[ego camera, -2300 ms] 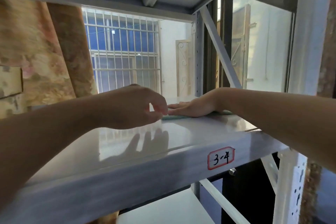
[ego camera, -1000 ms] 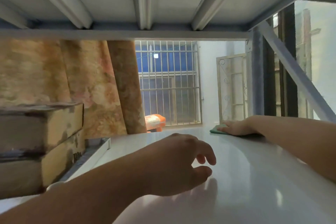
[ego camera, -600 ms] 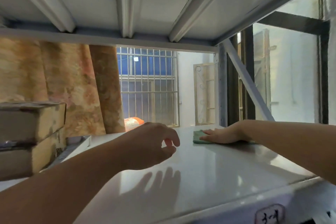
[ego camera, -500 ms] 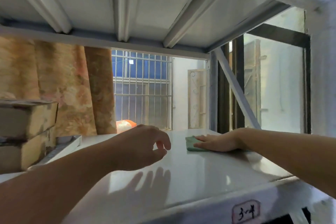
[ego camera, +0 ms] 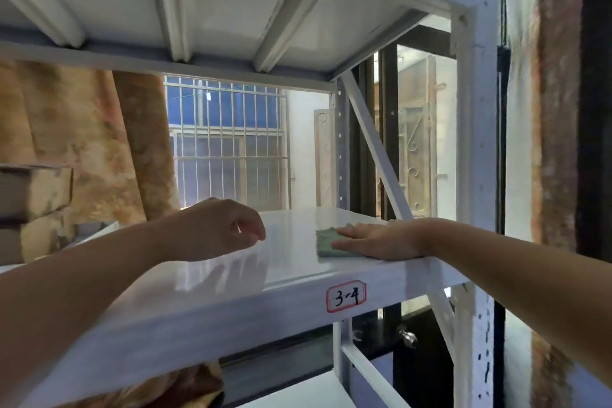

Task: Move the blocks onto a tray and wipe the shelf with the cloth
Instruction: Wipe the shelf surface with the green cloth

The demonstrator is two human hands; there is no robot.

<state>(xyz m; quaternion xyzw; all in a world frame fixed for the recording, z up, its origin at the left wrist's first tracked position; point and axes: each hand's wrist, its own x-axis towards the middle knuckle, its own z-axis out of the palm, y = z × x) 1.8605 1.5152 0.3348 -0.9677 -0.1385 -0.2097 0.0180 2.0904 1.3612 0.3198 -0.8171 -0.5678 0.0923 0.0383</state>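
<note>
The right hand (ego camera: 377,240) lies flat, fingers together and stretched out, pressing a small green folded cloth (ego camera: 326,242) onto the glossy white metal shelf (ego camera: 288,270); the cloth pokes out just past the fingertips, toward the left hand, and sits close to the shelf's front edge near the right-hand post. The left hand (ego camera: 218,228) hovers just above the shelf surface, well apart from the cloth, its fingers loosely curled with thumb and forefinger near each other but gripping nothing. Beyond the left forearm, at the far left end of the shelf, stand stacked brownish weathered blocks (ego camera: 33,205), with the pale rim of what may be a shallow white tray (ego camera: 99,230) just beside them (whether the blocks actually rest in it cannot be told from here). Judging by this, the block-moving part looks finished, since the stretch of shelf around both hands is bare, and the wiping is under way. How much of the surface is left to cover cannot be read from its sheen alone.
</note>
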